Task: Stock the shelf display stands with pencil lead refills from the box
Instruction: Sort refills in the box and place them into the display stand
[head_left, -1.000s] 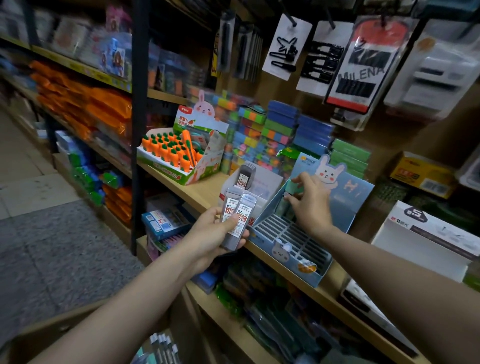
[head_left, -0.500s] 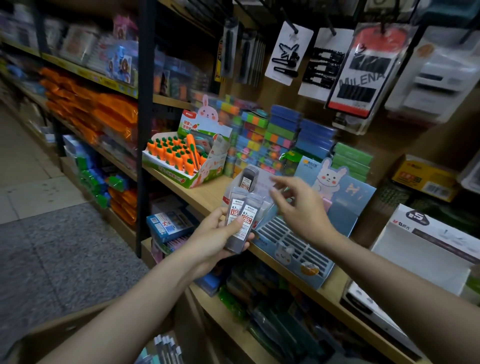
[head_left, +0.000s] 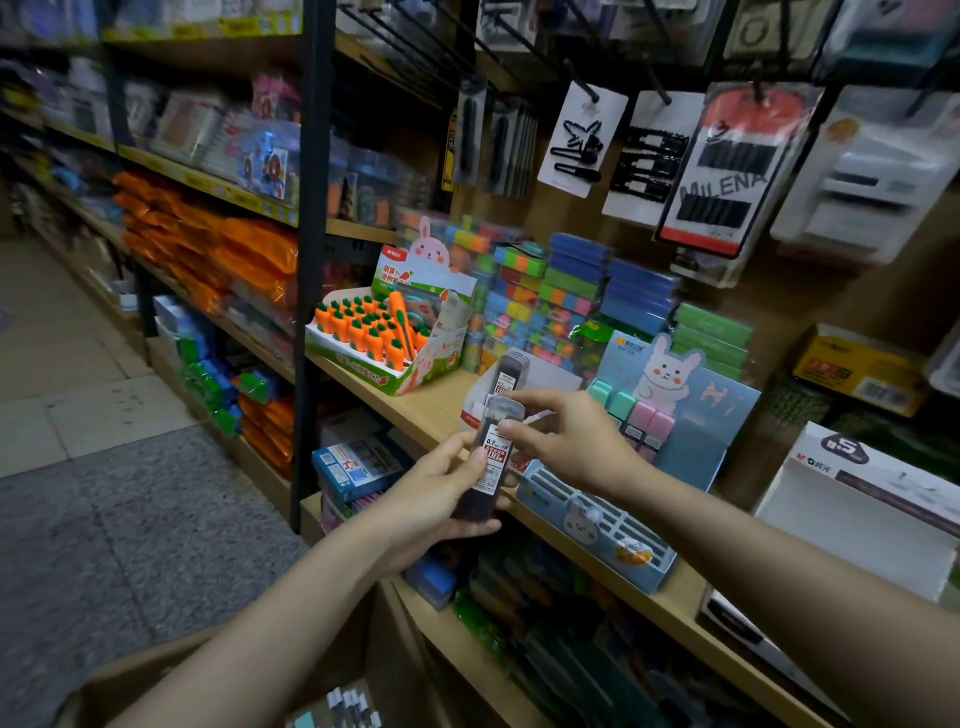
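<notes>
refills (head_left: 488, 457) are held upright as a small bunch in the left hand (head_left: 436, 499), in front of the shelf (head_left: 436, 410) edge; fingers curled round the lower half, thumb pressed on the labels. right hand (head_left: 566, 441) is at the top of the bunch, thumb and forefinger pinching the upper end of one case, other fingers loosely bent. one case appears to be picked off for placing.

white stand (head_left: 540, 376) sits just behind the hands on the shelf, one dark refill (head_left: 511, 371) already upright in it. blue stand (head_left: 597, 525) with slotted tray lies just to the right, a few pastel cases (head_left: 639, 415) at its back. box (head_left: 343, 706) with more stock is seen at the bottom edge, below the arms.

judged: step in hand is separating a single case. a firm hold by the left hand is needed so the rest are not dragged out. case is best lifted straight up along its length, label kept facing out, then lowered upright into the stand beside the one standing there. risk noted: a loose neighbour may slip from the bunch to the floor. which stand is meant cannot be told.
</notes>
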